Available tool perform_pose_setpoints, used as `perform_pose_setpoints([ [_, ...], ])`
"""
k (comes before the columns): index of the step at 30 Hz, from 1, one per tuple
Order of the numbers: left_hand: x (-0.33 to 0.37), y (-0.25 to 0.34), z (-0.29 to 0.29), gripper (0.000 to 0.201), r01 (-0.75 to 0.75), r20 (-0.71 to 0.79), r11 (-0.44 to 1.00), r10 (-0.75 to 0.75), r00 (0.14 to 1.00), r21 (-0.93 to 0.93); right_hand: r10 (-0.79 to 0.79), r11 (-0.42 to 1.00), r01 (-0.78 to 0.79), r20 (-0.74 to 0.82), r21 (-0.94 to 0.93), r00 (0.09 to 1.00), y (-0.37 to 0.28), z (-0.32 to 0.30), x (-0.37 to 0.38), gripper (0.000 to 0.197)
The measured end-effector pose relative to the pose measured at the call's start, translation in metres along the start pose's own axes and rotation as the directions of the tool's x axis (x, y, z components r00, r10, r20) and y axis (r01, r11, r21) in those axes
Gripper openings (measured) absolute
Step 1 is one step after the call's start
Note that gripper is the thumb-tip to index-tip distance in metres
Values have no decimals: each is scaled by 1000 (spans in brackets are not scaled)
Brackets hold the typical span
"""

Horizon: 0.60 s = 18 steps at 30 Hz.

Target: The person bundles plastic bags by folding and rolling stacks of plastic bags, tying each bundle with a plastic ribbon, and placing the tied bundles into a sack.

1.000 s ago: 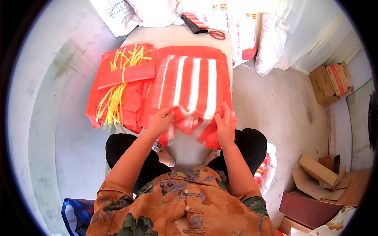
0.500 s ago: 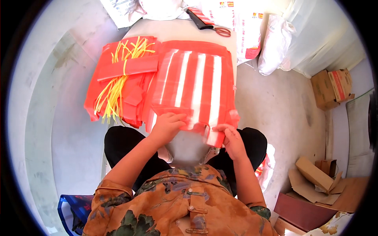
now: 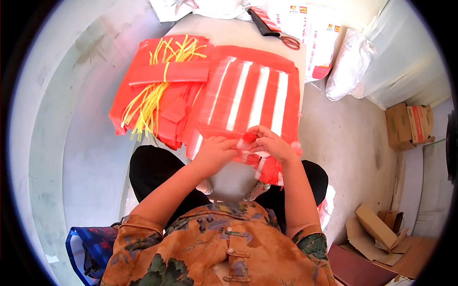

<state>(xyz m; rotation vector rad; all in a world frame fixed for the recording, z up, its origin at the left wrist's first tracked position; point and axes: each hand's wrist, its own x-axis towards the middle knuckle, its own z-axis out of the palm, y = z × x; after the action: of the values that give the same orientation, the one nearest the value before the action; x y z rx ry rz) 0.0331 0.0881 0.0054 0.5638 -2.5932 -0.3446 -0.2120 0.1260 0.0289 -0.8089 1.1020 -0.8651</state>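
Observation:
A stack of red plastic bags with white stripes (image 3: pixel 245 100) lies in front of me, its near end hanging crumpled over the table edge. At that near end my left hand (image 3: pixel 215 153) rests with fingers closed on the top bag's edge. Close beside it, my right hand (image 3: pixel 269 144) pinches a bunched red bit of the same bag between thumb and fingers. The exact grip of the left fingertips is partly hidden. To the left sits another pile of red bags (image 3: pixel 129 107), topped by a folded red strip (image 3: pixel 183 72) and a bundle of yellow ties (image 3: pixel 149 107).
Scissors (image 3: pixel 290 43) lie at the table's far side beside a black and striped roll (image 3: pixel 264 21). White sacks (image 3: pixel 350 64) stand beyond the table. Cardboard boxes (image 3: pixel 405 126) are on the floor at right, with opened cartons (image 3: pixel 374 233) nearer. A blue bag (image 3: pixel 90 252) is at lower left.
My right hand has moved left and up from the bag's right corner to beside my left hand, bunching the bag's near edge. The whole view has shifted slightly.

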Motion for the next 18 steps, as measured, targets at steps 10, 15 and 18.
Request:
perform_pose_setpoints([
  [10, 5, 3, 8, 21, 489, 250, 836, -432, 867, -250, -178, 895, 100, -142, -435, 974, 11, 27, 22, 25],
  [15, 0, 10, 6, 19, 440, 99, 788, -443, 891, -430, -446, 558, 216, -69, -801, 892, 15, 36, 21, 27],
  [18, 3, 8, 2, 18, 144, -89, 963, -168, 982, -229, -482, 536, 209, -93, -818, 871, 19, 40, 18, 35],
])
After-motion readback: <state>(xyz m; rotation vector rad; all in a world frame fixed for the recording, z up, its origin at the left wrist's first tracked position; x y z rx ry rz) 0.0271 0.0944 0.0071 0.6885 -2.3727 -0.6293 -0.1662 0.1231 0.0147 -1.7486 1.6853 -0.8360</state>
